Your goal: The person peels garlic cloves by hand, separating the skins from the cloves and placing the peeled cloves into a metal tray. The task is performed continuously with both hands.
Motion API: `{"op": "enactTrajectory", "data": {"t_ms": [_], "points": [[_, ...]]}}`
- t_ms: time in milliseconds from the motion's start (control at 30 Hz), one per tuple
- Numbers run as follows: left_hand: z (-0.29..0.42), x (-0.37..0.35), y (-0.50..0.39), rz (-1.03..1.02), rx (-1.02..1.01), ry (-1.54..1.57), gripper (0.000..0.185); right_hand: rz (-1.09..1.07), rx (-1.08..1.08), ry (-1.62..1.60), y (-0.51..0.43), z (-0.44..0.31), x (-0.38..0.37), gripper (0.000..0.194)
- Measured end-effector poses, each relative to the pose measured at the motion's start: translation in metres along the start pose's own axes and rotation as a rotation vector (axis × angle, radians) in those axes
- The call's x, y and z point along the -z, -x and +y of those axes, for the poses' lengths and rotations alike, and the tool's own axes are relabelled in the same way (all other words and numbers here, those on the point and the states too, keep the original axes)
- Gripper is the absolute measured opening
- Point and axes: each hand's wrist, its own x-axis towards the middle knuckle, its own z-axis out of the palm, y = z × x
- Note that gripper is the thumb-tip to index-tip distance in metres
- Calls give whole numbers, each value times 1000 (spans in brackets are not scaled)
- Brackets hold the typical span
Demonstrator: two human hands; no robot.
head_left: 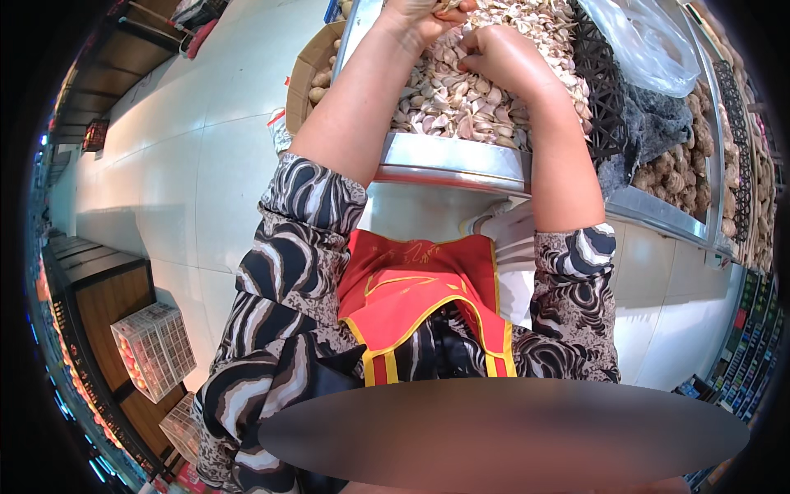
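Observation:
Loose garlic cloves [457, 108] fill a metal-edged display bin [450, 154] in front of me. At the top edge of the view, my left hand [426, 18] is curled over the heap, palm partly up, and holds what looks like garlic [449, 5]; the view's edge cuts off part of it. My right hand [503, 58] is lower and to the right, back upward. Its bent fingertips touch the cloves, and whether anything is pinched between them is hidden.
Right of the cloves stands a black plastic lattice divider [602, 80], with a clear plastic bag [654, 46] and dark cloth [657, 117] beyond it. Ginger-like roots [676, 176] fill the adjoining bin. A cardboard box [302, 74] of potatoes stands left. Plastic crates [154, 352] sit lower left.

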Motion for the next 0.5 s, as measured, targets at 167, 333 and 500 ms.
{"op": "enactTrajectory", "data": {"t_ms": [167,333,500], "points": [[-13,16,-23,-93,-109,88,20,276,-174,-318,-8,45,1,25],[-21,8,-19,17,-61,6,19,644,-359,-1070,-3,47,14,17],[-33,-2,-15,8,-25,-10,21,589,-349,-1103,-1,36,19,17]]}}
